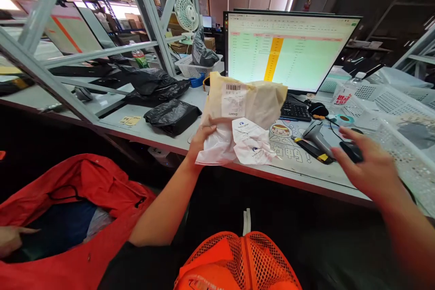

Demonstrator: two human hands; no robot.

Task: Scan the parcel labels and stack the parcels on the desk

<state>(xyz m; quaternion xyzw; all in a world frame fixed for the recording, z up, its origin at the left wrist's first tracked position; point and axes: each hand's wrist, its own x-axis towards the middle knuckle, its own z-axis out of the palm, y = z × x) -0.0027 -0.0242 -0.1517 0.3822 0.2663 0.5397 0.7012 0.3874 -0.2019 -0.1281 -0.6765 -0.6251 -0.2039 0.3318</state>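
My left hand (203,138) is closed on a bundle of parcels held upright over the desk edge: a cream mailer bag (261,99) with a barcode label (233,99) facing me, and white plastic bags (253,145) in front of it. My right hand (369,165) hovers with fingers spread over the desk at the right, just short of a black mouse (351,150) and near a grey barcode scanner (316,135). It holds nothing.
A monitor (288,50) shows a green spreadsheet, with a keyboard (295,111) below it. Black plastic parcels (171,115) lie at the left of the desk (146,129). White mesh baskets (390,113) stand at the right. A red sack (88,181) is at lower left, with another person's hand (12,238) on it.
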